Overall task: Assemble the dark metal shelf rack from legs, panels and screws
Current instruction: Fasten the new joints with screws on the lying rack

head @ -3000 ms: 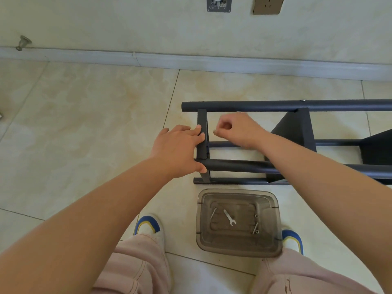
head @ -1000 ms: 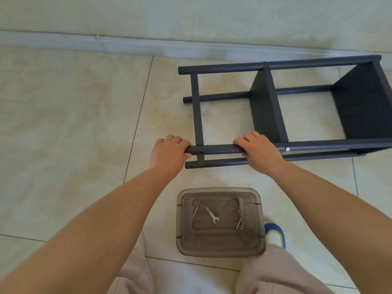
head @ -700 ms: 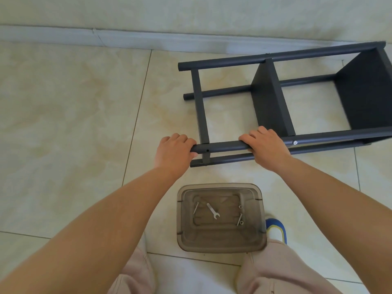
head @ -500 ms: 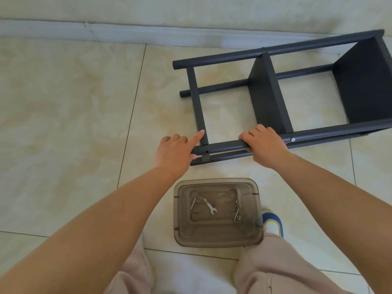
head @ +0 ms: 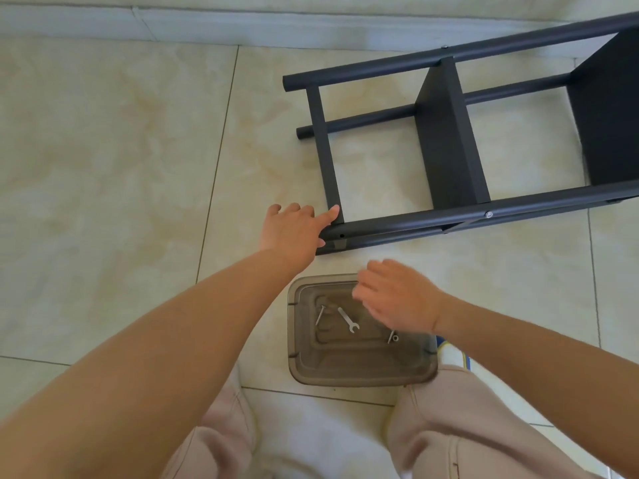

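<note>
The dark metal shelf rack [head: 446, 160] lies on its side on the floor tiles. The left hand [head: 294, 233], fingers straight, steadies its near leg beside an empty screw hole; the right hand [head: 397, 295], fingers loosely spread and holding nothing, hovers over the smoky translucent plastic box [head: 359, 361], likely for a silver screw [head: 320, 314].

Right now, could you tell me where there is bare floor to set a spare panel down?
The tiles left of the rack, from the baseboard down to the left hand, lie bare. It is crowded between the rack's near leg and the knees: the parts tray, the right hand over it, and a shoe.
</note>
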